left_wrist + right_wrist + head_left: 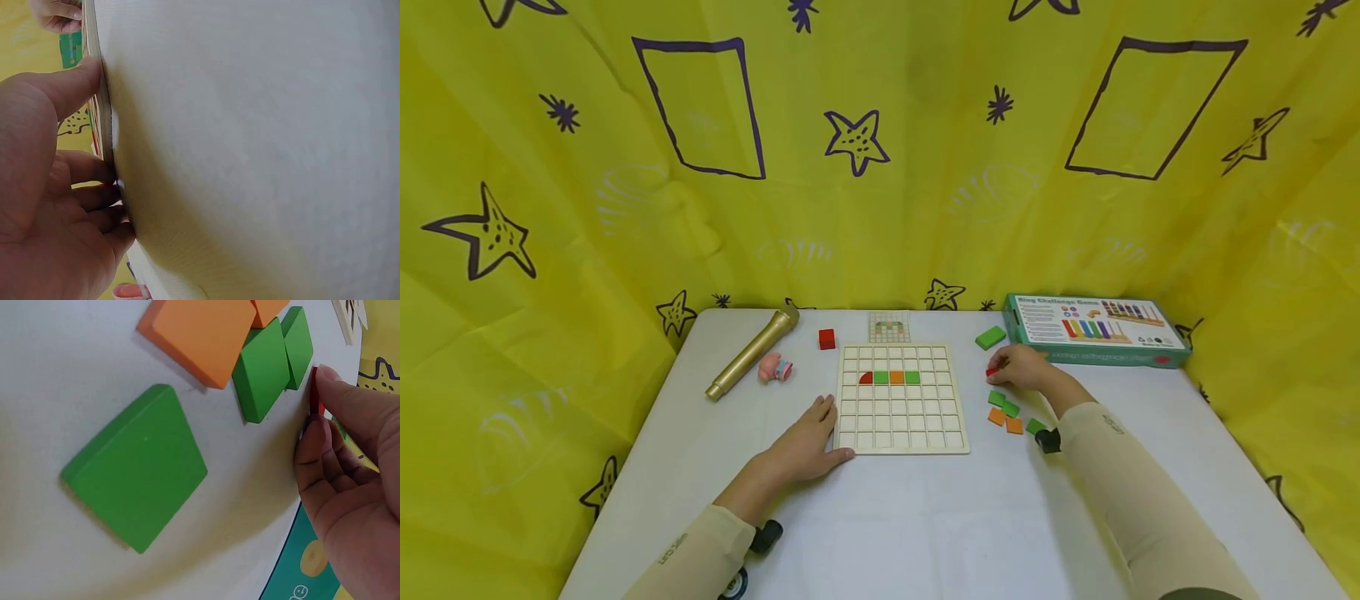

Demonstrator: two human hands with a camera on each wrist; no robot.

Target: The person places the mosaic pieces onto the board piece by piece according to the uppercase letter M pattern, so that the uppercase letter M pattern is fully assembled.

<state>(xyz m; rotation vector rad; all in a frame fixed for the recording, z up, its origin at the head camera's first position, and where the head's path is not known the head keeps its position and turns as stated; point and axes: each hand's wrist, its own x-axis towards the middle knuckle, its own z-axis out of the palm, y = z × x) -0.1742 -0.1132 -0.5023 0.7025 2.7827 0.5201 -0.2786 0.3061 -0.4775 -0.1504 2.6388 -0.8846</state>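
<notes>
A wooden grid board [904, 438] lies mid-table, one row holding a red rounded tile [867, 378], a green, an orange and another green tile. My left hand [805, 442] rests against the board's left edge, fingers extended along it and thumb at its near corner. Right of the board, my right hand [1021, 368] pinches a small red tile [315, 392] between thumb and fingertips. Loose green tiles [140, 469] and orange tiles [200, 337] lie on the near side of that hand. Behind the board is a small pattern card [889, 327].
A green game box [1097, 330] stands at the back right, with a green block [990, 337] beside it. Toward the back left are a red cube [827, 339], a gold microphone [752, 353] and a pink figurine [774, 367]. A yellow curtain [917, 225] hangs behind the table.
</notes>
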